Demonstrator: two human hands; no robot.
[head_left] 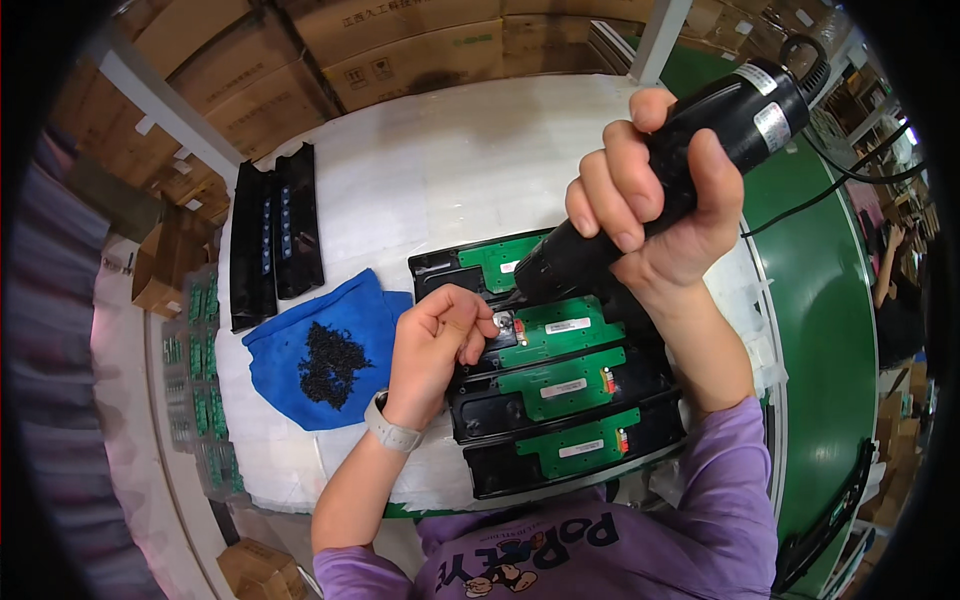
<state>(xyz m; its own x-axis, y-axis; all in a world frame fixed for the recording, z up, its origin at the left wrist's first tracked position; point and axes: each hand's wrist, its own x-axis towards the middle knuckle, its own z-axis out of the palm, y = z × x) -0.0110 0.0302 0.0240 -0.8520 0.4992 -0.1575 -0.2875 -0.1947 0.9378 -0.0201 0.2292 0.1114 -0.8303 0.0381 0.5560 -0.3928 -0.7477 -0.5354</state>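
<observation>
My right hand (655, 190) is wrapped round a black electric screwdriver (572, 262), tilted with its nose down to the left. The tip points at the upper part of a row of black plastic housings (490, 474), each with a green circuit board (545, 345) bearing a white label. My left hand (440, 330) is closed in a pinch close to the screwdriver's nose, over the left end of a board. Whatever its fingers hold is too small or hidden. Left of this hand, a heap of small black screws (335, 365) lies on a blue cloth (275, 345).
Two long black housings (275, 240) stand at the table's left, near its white surface (430, 150). Green boards in clear trays (205, 400) sit beyond the left edge. Cardboard boxes (410, 60) line the back. The screwdriver's cable (820, 190) trails off to the right.
</observation>
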